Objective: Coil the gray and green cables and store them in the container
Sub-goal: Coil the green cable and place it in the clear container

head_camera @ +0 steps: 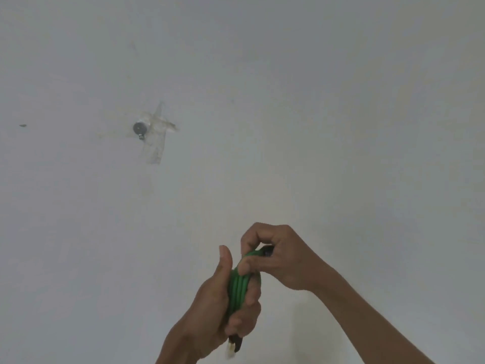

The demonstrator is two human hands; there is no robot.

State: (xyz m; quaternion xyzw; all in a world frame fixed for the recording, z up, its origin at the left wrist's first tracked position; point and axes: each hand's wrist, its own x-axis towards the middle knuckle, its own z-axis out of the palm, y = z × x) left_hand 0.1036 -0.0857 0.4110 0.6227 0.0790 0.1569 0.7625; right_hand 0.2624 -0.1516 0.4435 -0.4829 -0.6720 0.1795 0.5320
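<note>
So left hand (210, 306) clenched round bundled green rubbery cable (237, 287), thumb up; right hand (280, 256) pinching its top loop, near dark plug end (267, 250).

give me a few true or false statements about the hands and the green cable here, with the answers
1. The left hand grips the coiled green cable. True.
2. The right hand is away from the cable. False: its fingers pinch the cable's top end.
3. A connector sticks out below the left hand. True.
4. The cable lies flat on a table. False: it is held up before a white wall.
5. A taped round object is on the wall. True.
</note>
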